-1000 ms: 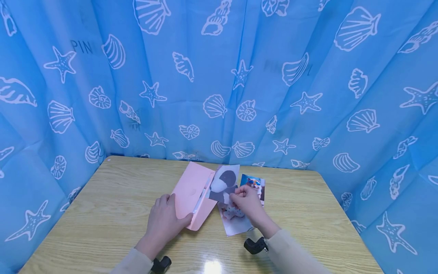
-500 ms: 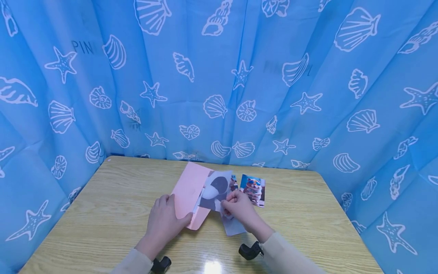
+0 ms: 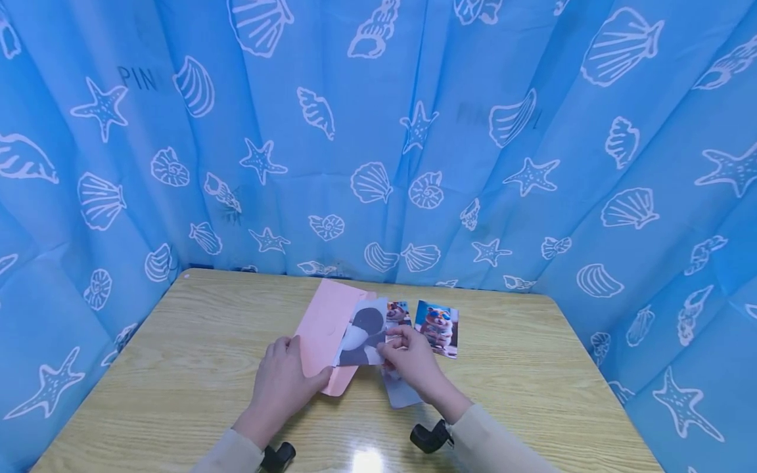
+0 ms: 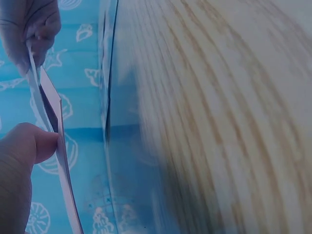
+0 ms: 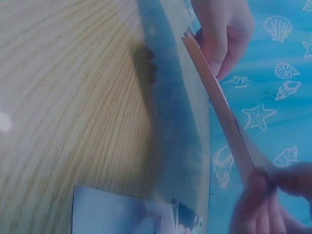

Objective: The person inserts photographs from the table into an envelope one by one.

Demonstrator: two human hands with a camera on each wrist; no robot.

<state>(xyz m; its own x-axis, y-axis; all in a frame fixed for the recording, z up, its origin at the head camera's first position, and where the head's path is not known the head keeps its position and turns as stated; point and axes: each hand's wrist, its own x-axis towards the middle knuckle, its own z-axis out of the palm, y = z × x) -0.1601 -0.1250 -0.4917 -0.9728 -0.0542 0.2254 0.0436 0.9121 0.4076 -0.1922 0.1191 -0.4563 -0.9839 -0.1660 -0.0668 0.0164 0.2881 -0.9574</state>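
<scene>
In the head view a pink envelope [image 3: 322,322] lies tilted in my left hand [image 3: 282,378], its flap side facing right. My left thumb [image 4: 41,142] presses near the opening in the left wrist view. With thumb and fingers, my right hand [image 3: 414,362] pinches the right edge of a grey-and-white photo [image 3: 362,334]. The photo's left edge sits at the envelope's mouth; how deep it reaches inside is hidden. In the right wrist view the envelope [image 5: 222,107] stands edge-on above the table, between both hands.
A photo of a hamster in sunglasses [image 3: 437,325] lies on the wooden table [image 3: 520,368] right of my right hand. Another photo [image 3: 404,392] lies partly hidden under that hand, with a further picture [image 3: 398,311] showing behind. A blue shell-patterned curtain [image 3: 378,131] surrounds the table.
My right hand has moved left with the grey-and-white photo, bringing it from beside the envelope to its mouth. More of the hamster photo shows now. The left hand has stayed nearly still.
</scene>
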